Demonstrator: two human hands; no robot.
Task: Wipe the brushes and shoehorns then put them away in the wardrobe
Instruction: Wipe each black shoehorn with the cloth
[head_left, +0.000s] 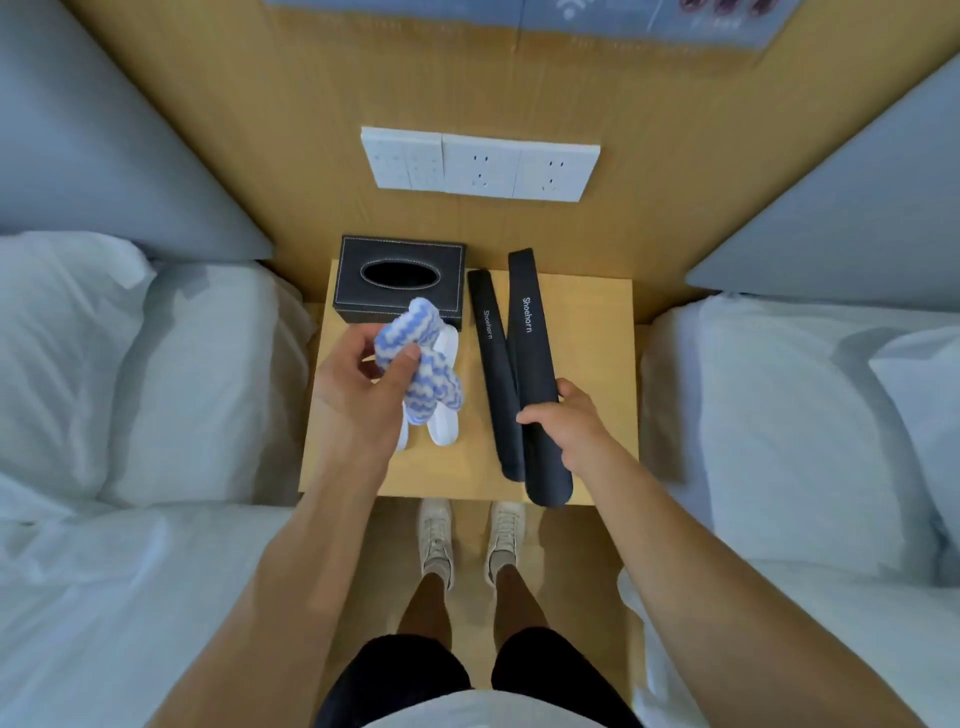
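Two long black shoehorns lie on the small wooden nightstand (592, 312). My right hand (571, 426) grips the right shoehorn (530, 343), tilted, its near end past the table's front edge. The left shoehorn (491, 358) lies flat beside it, partly under it. My left hand (363, 395) holds a bunched blue-and-white striped cloth (421, 358) above two white brushes (444, 415), which the cloth and hand mostly hide.
A black tissue box (400, 275) stands at the nightstand's back left. White beds (130, 405) flank the nightstand on both sides. A socket panel (478, 163) is on the wooden wall behind. My feet in pale sneakers (467, 540) stand in front.
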